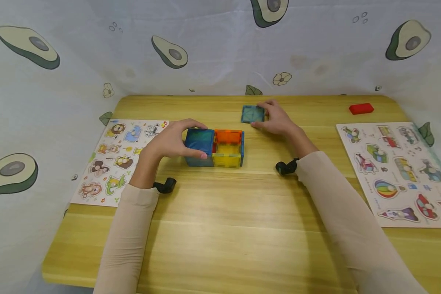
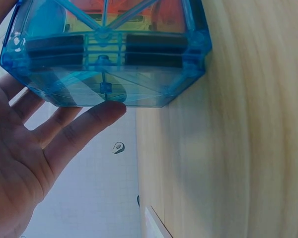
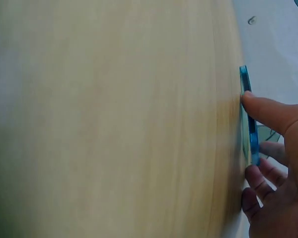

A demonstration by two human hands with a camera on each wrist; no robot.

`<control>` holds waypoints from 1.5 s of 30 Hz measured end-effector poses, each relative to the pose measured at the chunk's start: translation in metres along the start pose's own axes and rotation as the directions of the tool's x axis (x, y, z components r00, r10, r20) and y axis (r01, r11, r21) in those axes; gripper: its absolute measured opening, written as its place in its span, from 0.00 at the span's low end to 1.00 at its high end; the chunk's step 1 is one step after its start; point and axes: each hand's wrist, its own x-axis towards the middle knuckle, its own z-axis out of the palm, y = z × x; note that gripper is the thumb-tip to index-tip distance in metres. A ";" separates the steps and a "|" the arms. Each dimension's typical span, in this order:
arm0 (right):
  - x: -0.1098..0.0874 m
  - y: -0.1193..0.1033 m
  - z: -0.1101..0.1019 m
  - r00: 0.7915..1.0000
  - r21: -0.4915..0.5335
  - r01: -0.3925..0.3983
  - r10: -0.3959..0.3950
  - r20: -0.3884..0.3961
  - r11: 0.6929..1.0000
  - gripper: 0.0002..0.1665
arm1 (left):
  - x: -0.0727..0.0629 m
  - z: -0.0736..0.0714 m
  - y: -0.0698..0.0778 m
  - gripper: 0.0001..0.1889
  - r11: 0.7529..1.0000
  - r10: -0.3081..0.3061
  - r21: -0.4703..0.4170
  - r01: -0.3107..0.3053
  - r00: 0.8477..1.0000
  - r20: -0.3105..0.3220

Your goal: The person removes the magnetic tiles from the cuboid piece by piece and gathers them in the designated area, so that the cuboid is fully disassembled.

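Two joined cubes of see-through magnetic tiles (image 1: pixel 226 161) stand on the table, blue on the left, yellow and orange on the right. A blue tile (image 1: pixel 199 140) covers the left cube; the right one is uncovered on top. My left hand (image 1: pixel 173 139) holds the blue cube, thumb along the front and fingers behind. The left wrist view shows its blue side (image 2: pixel 104 54) close up. Farther back, my right hand (image 1: pixel 277 118) pinches a flat teal magnetic tile (image 1: pixel 250 115) at its right side. In the right wrist view that tile (image 3: pixel 250 124) appears edge-on, with the thumb on it.
An animal puzzle board (image 1: pixel 123 161) lies at the left, partly behind the left arm. Another puzzle board with vehicles (image 1: pixel 397 171) lies at the right. A red block (image 1: pixel 361 108) sits at the back right. An avocado-print cloth (image 1: pixel 213 49) hangs behind the wooden table (image 1: pixel 220 232).
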 end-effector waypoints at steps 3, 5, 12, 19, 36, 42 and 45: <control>0.001 0.000 -0.001 1.000 -0.020 -0.013 0.013 0.010 1.000 0.48 | 0.000 0.001 0.001 0.40 1.000 -0.001 -0.003 0.001 1.000 -0.002; 0.001 -0.001 -0.002 1.000 -0.033 -0.013 0.014 0.022 0.999 0.49 | 0.000 0.001 0.002 0.40 1.000 -0.003 -0.002 0.003 1.000 -0.003; -0.009 -0.005 -0.007 1.000 0.047 0.000 -0.002 0.028 0.999 0.48 | 0.000 0.000 0.003 0.40 1.000 -0.009 0.003 0.009 1.000 0.001; -0.035 -0.007 -0.010 1.000 0.114 0.024 -0.023 -0.010 0.993 0.48 | -0.001 0.000 0.004 0.39 1.000 -0.005 0.008 0.005 1.000 -0.004; -0.092 -0.019 0.000 0.990 0.240 0.139 -0.142 -0.007 0.961 0.47 | -0.001 0.001 0.005 0.40 1.000 -0.005 0.020 0.005 1.000 -0.009; -0.105 -0.023 0.004 0.986 0.244 0.164 -0.166 -0.010 0.956 0.50 | -0.001 0.001 0.004 0.40 1.000 0.001 0.028 0.000 1.000 -0.012; -0.109 -0.024 0.005 0.984 0.247 0.173 -0.176 -0.009 0.953 0.52 | -0.001 0.001 0.004 0.40 1.000 0.002 0.029 -0.002 1.000 -0.014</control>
